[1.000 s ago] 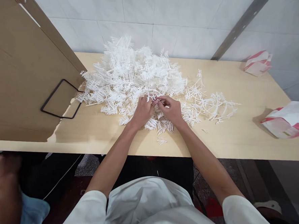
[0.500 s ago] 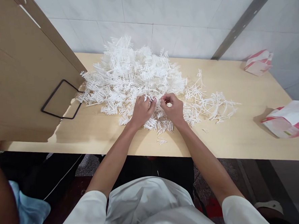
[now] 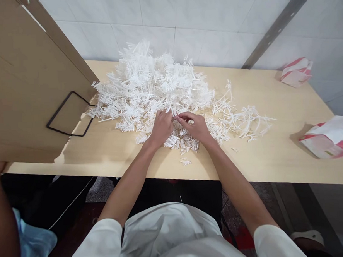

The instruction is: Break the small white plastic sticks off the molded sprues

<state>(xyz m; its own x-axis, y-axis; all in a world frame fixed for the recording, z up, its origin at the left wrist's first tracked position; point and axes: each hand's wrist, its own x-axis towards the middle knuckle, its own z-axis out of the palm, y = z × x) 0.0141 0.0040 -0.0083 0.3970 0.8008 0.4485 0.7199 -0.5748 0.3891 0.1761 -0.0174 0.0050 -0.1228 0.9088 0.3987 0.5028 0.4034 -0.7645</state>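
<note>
A big heap of white branched plastic pieces (image 3: 157, 81), like moulding sprues with many thin prongs, lies on the table. At its front edge my left hand (image 3: 162, 128) is closed on one such white branched plastic piece (image 3: 168, 111), whose curved end shows above the fingers. My right hand (image 3: 195, 125) meets it from the right, thumb and forefinger pinched together close to the left fingertips. What sits in that pinch is too small to make out. Under and around both hands lie loose thin white sticks (image 3: 186, 143).
Bare, tangled white runners (image 3: 248, 120) lie right of the heap. A large cardboard sheet or box (image 3: 26, 83) stands at the left, by a black wire frame (image 3: 58, 112). Two red-and-white paper bags (image 3: 329, 138) are at the right. Another person's arm (image 3: 2, 216) shows at the lower left.
My right hand has moved left, so its fingertips now meet those of my left hand. The left hand has turned slightly, still holding the white branched plastic piece.
</note>
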